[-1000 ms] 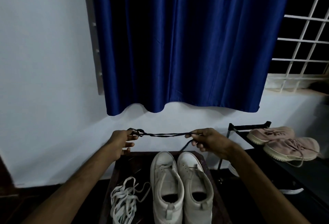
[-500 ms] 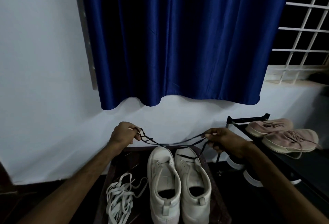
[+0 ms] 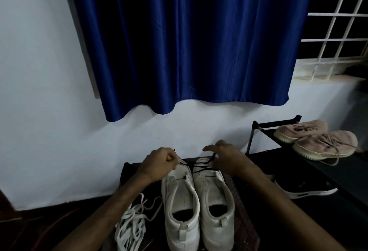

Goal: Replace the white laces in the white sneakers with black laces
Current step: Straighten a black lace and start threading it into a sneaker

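Observation:
Two white sneakers stand side by side on a dark stool, toes away from me: the left sneaker (image 3: 180, 207) and the right sneaker (image 3: 214, 201), both without laces in their eyelets. A thin black lace (image 3: 203, 164) lies slack across their toes. My left hand (image 3: 159, 164) pinches one end of it above the left toe. My right hand (image 3: 225, 158) pinches the other end over the right toe, index finger stretched out. The removed white laces (image 3: 132, 224) lie in a loose pile left of the shoes.
The dark stool (image 3: 127, 169) stands against a white wall under a blue curtain (image 3: 189, 41). At the right is a black shoe rack (image 3: 276, 126) with a pair of pink sneakers (image 3: 318, 141); a black shoe with a white sole (image 3: 310, 191) lies lower.
Both hands have come down and closer together, from holding the black lace stretched in the air to resting it slack on the sneakers' toes. The camera has tilted down.

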Tool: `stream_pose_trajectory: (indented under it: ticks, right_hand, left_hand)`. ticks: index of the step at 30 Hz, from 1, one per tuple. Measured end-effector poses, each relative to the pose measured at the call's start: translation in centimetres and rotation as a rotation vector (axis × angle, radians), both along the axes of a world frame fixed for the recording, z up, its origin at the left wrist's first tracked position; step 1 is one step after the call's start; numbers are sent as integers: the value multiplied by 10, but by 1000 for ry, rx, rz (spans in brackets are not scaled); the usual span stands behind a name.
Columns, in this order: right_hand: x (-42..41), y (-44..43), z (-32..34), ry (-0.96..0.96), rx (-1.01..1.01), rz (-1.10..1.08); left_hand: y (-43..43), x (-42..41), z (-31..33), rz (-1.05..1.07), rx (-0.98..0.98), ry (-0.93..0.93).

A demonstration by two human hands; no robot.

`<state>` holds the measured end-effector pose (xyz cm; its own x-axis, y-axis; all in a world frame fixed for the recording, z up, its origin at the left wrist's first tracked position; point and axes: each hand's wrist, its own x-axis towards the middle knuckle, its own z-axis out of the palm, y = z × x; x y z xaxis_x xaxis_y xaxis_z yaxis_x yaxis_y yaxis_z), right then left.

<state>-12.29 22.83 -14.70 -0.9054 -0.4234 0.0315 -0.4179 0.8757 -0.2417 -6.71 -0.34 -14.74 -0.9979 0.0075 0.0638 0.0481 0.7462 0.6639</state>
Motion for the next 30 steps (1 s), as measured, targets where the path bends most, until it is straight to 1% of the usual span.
stream_pose_trajectory:
  ticks: [2, 4, 6, 8, 12, 14, 17, 19, 23, 26, 30]
  right_hand:
    - [0, -14, -6, 48, -14, 82]
    - [-1, -22, -7, -13, -43, 199]
    - [-1, -28, -7, -62, -17, 236]
    - [-2, -32, -9, -65, -44, 203]
    - [-2, -37, -11, -94, -74, 156]
    - [2, -39, -10, -42, -50, 162]
    - [10, -42, -10, 120, -40, 136]
    - [14, -44, -9, 140, -59, 97]
    - [17, -47, -12, 7, -37, 59]
    - [15, -47, -13, -46, -29, 50]
    - [13, -47, -13, -128, -37, 113]
  left_hand:
    - [12, 7, -1, -34, 4, -89]
    - [21, 10, -5, -33, -26, -142]
    - [25, 10, -11, -8, 3, -155]
    - [23, 10, -19, 20, 85, -153]
    - [18, 12, -32, 82, 325, -151]
    - [17, 13, -37, 103, 376, -155]
    - [16, 14, -41, 111, 432, -153]
    - [17, 15, -44, 124, 480, -158]
    - [19, 17, -45, 165, 571, -171]
    - [20, 19, -44, 180, 603, -174]
    - [21, 19, -44, 188, 634, -175]
